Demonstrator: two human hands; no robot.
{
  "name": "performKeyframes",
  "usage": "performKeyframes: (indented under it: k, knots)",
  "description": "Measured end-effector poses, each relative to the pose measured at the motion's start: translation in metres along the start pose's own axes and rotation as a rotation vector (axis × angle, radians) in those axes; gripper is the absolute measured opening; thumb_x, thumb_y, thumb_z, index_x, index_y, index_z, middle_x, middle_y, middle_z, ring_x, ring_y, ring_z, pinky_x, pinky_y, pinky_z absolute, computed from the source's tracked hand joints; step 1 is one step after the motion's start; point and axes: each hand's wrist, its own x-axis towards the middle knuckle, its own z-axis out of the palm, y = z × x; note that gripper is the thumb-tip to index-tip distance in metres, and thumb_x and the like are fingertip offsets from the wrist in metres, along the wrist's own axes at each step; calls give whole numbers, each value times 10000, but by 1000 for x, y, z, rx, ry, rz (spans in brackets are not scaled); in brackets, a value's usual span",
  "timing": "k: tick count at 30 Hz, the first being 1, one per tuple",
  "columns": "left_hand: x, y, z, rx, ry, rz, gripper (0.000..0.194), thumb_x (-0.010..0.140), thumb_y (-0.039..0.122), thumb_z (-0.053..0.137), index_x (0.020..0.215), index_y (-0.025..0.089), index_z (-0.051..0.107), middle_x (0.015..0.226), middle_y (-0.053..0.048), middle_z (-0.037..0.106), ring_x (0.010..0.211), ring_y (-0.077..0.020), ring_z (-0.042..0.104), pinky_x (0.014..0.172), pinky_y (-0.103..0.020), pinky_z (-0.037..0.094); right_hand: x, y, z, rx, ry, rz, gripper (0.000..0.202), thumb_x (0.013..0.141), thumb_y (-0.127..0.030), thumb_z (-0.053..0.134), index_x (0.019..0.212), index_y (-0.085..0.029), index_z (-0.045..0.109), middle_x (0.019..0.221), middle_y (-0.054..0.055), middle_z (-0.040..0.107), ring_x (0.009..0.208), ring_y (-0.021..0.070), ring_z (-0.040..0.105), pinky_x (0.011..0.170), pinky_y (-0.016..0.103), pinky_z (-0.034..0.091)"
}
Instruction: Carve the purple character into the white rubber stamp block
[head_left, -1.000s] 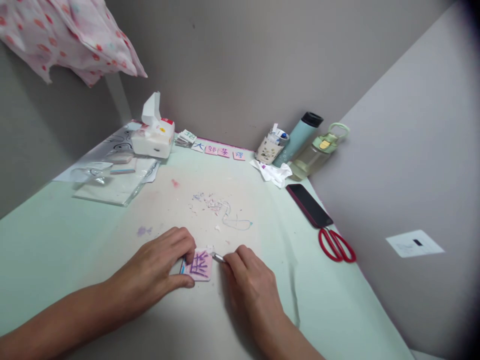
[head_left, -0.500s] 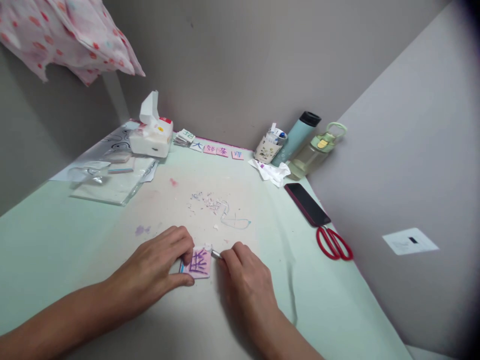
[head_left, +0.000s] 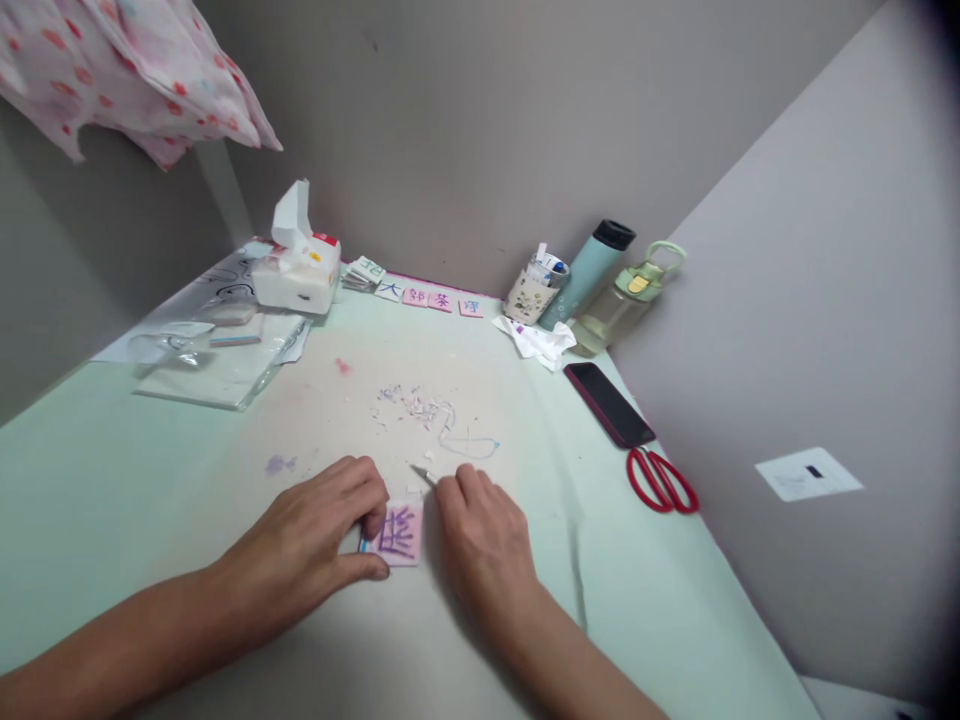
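A small pink square block (head_left: 405,533) with purple strokes drawn on it lies flat on the table. My left hand (head_left: 330,520) grips its left side, with the thumb along the near edge and the fingers at the far left corner. In my right hand (head_left: 484,525) is a thin carving knife (head_left: 424,474), its metal blade pointing up and left. The blade is beyond the block's far right corner, apart from it. A pale sliver (head_left: 414,489) lies just past the block's far edge. Shavings (head_left: 412,402) are heaped farther out on the table.
Several lettered square blocks (head_left: 439,301) line the back edge. A tissue pack (head_left: 298,275) and a plastic bag (head_left: 217,370) stand back left. Toward the right are a pen cup (head_left: 530,295), a blue tumbler (head_left: 592,270), a green bottle (head_left: 619,305), a phone (head_left: 609,403) and red scissors (head_left: 661,482).
The knife has moved away from the block's far right corner, outward and slightly left, with my right hand. My left hand stays on the block. The view has shifted slightly.
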Motion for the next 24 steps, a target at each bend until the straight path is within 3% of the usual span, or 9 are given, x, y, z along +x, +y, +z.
performKeyframes:
  k: [5, 13, 19, 24]
  knots:
    - [-3, 4, 8, -21, -33, 2, 254, 810, 143, 746, 868, 234, 516, 970, 13, 581, 915, -213, 543, 774, -315, 397, 10, 19, 3, 62, -67, 98, 238, 910, 0, 533, 803, -205, 590, 758, 16, 600, 630, 173, 534, 547, 295, 323]
    - [-1, -8, -2, -38, 13, 50, 86, 982, 208, 597, 1040, 264, 568, 1225, -24, 635, 1140, -240, 572, 949, -343, 461, 1, 32, -26, 400, -184, 198, 169, 1009, -137, 539, 918, -207, 663, 829, 10, 639, 639, 135, 573, 555, 237, 416]
    - [0, -14, -10, 3, 10, 87, 305, 1005, 243, 609, 1302, 317, 604, 1349, -39, 640, 1255, -258, 577, 1064, -369, 482, 4, 33, -30, 540, -218, 292, 185, 989, -158, 522, 989, -210, 699, 853, 23, 710, 642, 142, 597, 563, 254, 421]
    - [-4, -18, 2, 94, 47, 128, 537, 903, 268, 740, 1409, 360, 588, 1457, -52, 595, 1331, -310, 550, 1090, -397, 489, 6, 35, -30, 573, -191, 339, 181, 986, -187, 528, 982, -203, 709, 842, 26, 714, 633, 145, 602, 577, 263, 433]
